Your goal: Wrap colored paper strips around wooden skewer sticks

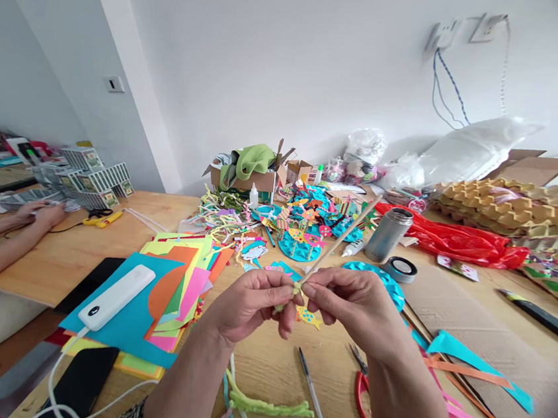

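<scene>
Nearest, a few fuzzy yellow-green craft stems (271,406) lie on the light wooden worktop (268,361), beside a slim clear-barrelled pen (314,395); a pair of red-handled scissors (362,394) is partly hidden by the right forearm. Raised over the worktop, the left hand (254,303) pinches a small fuzzy yellow-green piece (296,288) at the lower end of a thin pale wooden stick (339,245). The right hand (361,304) grips that same end between thumb and fingers, and the stick slants up to the right. Whether the piece is wrapped around it cannot be told. To the left, a white rectangular power bank (117,297) rests on a blue paper sheet (131,330). Farther off, a silver metal flask (388,237) stands upright beside a crumpled red plastic bag (455,237). Behind are stacked tan egg trays (513,206), near the white wall (295,58).
</scene>
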Motion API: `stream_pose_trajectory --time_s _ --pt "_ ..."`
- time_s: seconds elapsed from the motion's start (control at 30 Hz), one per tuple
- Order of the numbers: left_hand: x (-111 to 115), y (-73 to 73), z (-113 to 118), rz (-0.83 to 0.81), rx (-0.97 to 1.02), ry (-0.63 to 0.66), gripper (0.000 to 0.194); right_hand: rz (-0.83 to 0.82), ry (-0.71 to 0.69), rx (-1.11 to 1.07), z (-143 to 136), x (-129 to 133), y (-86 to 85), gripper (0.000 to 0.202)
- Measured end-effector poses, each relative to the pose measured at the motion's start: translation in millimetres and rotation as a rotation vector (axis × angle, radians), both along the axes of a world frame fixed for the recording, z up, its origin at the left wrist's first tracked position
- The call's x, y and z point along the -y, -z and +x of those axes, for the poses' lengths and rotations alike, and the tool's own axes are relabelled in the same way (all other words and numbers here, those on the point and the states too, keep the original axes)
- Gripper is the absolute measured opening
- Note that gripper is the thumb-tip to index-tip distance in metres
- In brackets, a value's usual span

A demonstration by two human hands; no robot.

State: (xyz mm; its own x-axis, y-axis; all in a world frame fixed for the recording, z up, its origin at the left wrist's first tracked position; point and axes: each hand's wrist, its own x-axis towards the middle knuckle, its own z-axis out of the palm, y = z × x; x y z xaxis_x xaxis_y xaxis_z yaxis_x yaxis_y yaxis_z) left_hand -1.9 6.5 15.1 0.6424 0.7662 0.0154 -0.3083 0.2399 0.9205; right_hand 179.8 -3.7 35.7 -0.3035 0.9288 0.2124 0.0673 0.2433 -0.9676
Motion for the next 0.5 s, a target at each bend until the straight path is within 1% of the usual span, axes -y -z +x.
stream_pose_trajectory --time_s 0.07,0.17,0.23,0.3,0.4,0.5 --pt "0.8 -1.9 3.1 0.088 -0.087 -0.123 0.022 0.017 0.064 0.047 -2.1 -1.7 1.6 0.023" --pt "3.0 -3.6 9.5 0.266 -0.220 -0.344 0.030 0.036 0.130 0.131 -6.6 -3.8 3.7 0.024" --pt "4.4 -2.8 13.1 0.401 -0.320 -0.489 0.024 0.045 0.164 0.169 -9.2 -4.2 4.4 0.024" --pt "5.4 -0.7 15.2 0.518 -0.410 -0.597 0.014 0.053 0.203 0.187 -10.6 -3.7 4.5 0.023" --pt "6.3 2.0 15.9 0.608 -0.460 -0.663 0.010 0.069 0.226 0.198 -11.0 -2.5 4.4 0.022" --pt "7.0 2.2 16.0 0.599 -0.462 -0.672 0.011 0.083 0.234 0.209 -11.3 -2.0 4.8 0.023"
